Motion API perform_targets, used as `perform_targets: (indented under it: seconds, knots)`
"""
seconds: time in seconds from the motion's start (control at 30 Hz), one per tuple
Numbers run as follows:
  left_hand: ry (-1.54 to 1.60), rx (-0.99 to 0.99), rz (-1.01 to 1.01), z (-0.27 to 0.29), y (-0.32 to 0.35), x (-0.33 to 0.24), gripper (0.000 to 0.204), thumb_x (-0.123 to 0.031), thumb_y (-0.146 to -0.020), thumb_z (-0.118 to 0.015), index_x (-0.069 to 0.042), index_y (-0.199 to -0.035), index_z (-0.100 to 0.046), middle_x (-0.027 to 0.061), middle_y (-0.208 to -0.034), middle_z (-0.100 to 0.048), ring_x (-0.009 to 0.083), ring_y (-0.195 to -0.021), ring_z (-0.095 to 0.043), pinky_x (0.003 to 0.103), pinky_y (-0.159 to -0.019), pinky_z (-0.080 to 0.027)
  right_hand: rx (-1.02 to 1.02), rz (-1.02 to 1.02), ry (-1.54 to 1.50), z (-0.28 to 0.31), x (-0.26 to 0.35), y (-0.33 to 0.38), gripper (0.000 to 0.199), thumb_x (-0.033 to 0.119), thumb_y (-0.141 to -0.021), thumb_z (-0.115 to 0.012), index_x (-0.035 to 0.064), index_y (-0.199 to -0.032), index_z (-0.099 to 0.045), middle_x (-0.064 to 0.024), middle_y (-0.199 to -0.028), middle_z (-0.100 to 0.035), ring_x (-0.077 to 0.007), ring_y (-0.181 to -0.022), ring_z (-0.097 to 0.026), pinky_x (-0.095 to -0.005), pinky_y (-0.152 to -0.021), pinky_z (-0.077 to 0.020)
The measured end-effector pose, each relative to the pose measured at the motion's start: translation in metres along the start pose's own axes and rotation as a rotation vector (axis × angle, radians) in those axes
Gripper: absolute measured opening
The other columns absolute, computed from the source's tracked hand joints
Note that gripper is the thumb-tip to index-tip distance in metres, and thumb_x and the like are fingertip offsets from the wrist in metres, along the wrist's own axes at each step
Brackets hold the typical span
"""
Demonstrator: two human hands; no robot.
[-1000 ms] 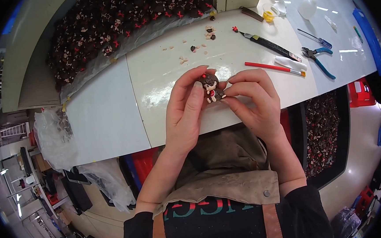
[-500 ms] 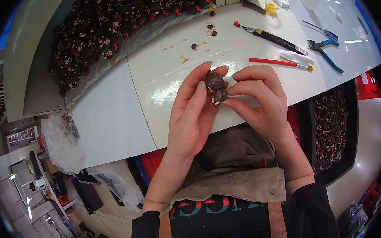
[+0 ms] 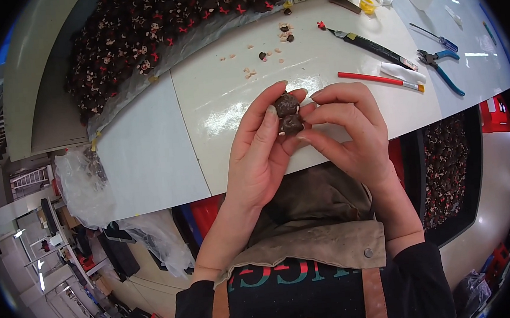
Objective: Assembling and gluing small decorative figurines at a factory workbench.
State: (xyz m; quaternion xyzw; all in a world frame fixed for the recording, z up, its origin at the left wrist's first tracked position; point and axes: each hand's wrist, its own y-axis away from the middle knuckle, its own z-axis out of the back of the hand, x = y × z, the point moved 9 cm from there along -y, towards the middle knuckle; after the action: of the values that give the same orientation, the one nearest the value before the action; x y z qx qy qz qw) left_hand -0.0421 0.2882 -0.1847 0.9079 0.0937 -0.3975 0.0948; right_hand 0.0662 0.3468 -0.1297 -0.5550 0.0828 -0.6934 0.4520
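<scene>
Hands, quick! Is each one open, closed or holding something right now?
Left hand: closed, holding the small brown figurine.
Right hand: partly curled at the figurine's side; whether it grips cannot be told.

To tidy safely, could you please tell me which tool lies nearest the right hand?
The red-handled brush; the black cutter, screwdriver and blue-handled pliers lie farther away.
</scene>
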Motion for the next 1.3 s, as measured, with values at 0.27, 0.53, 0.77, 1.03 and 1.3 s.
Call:
perform_targets:
  seconds: [0.27, 0.53, 0.77, 1.03, 1.3]
  knots:
    - [0.056, -0.02, 0.043, 0.004, 0.004, -0.004, 0.04, -0.02, -0.101, -0.034, -0.001, -0.136, -0.035, 0.0186, -0.132, -0.045, 0.0259, -0.117, -0.053, 0.035, -0.092, -0.05, -0.065, 0.019, 0.007, 0.0, 0.01, -0.003, 0.029, 0.005, -0.059, -0.079, 0.0076, -0.084, -0.063, -0.0063, -0.096, -0.059, -0.0204, -0.084, -0.059, -0.0301, -0.068, -0.0492]
    - [0.207, 0.002, 0.062, 0.009, 0.008, -0.004, 0.046, -0.026, -0.099, -0.04, -0.001, -0.137, -0.033, 0.0197, -0.133, -0.044, 0.0248, -0.116, -0.053, 0.033, -0.096, -0.047, -0.058, 0.024, 0.024, 0.002, 0.016, -0.002, 0.024, 0.008, -0.063, -0.079, 0.0082, -0.081, -0.064, -0.0064, -0.097, -0.059, -0.02, -0.084, -0.058, -0.0295, -0.067, -0.0483]
    - [0.204, -0.012, 0.072, 0.009, 0.008, -0.004, 0.046, -0.027, -0.099, -0.04, -0.001, -0.137, -0.033, 0.0201, -0.131, -0.045, 0.0225, -0.114, -0.055, 0.031, -0.096, -0.048, -0.03, -0.002, 0.025, 0.0, 0.013, 0.003, 0.022, 0.007, -0.068, -0.077, 0.0051, -0.084, -0.062, -0.0096, -0.099, -0.059, -0.0233, -0.092, -0.057, -0.0319, -0.078, -0.0479]
    - [0.402, 0.067, 0.108, 0.008, 0.007, 0.001, 0.047, -0.032, -0.102, -0.027, -0.002, -0.137, -0.032, 0.0223, -0.133, -0.044, 0.0229, -0.116, -0.054, 0.032, -0.095, -0.05, -0.081, 0.002, 0.046, 0.002, 0.011, 0.003, 0.02, 0.008, -0.066, -0.078, 0.0074, -0.081, -0.064, -0.0074, -0.097, -0.058, -0.0211, -0.084, -0.057, -0.0297, -0.068, -0.0476]
    - [0.42, 0.062, 0.124, 0.009, 0.004, 0.007, 0.05, -0.036, -0.102, -0.023, -0.002, -0.138, -0.031, 0.0227, -0.133, -0.045, 0.0239, -0.116, -0.054, 0.032, -0.095, -0.05, -0.081, -0.003, 0.057, 0.004, 0.006, 0.006, 0.02, 0.006, -0.066, -0.078, 0.0069, -0.081, -0.064, -0.0077, -0.097, -0.058, -0.0215, -0.084, -0.057, -0.0299, -0.069, -0.0479]
